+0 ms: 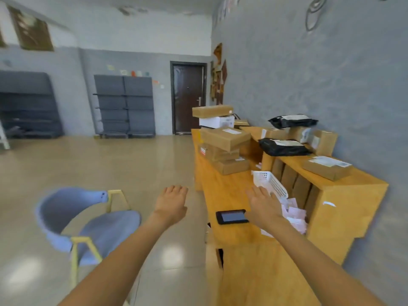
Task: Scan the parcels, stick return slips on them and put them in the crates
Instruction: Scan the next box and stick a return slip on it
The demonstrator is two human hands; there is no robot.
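Both my arms reach forward with nothing in them. My left hand [172, 204] hovers over the floor, left of the wooden desk [229, 191], fingers relaxed. My right hand [263, 206] is spread above the desk, between a black handheld scanner [232, 216] and a white mesh basket [270, 181]. Pink and white return slips [294, 215] lie loose just right of that hand. A stack of brown cardboard parcels [224, 143] stands at the desk's far end. More boxes and two black poly bags [283, 147] sit on the raised shelf.
A blue chair [88, 219] with a yellow frame stands on the tiled floor to my left. The raised wooden shelf [353, 180] runs along the grey wall, with a flat box [326, 167] on it. Grey shelving and a dark door are at the far wall.
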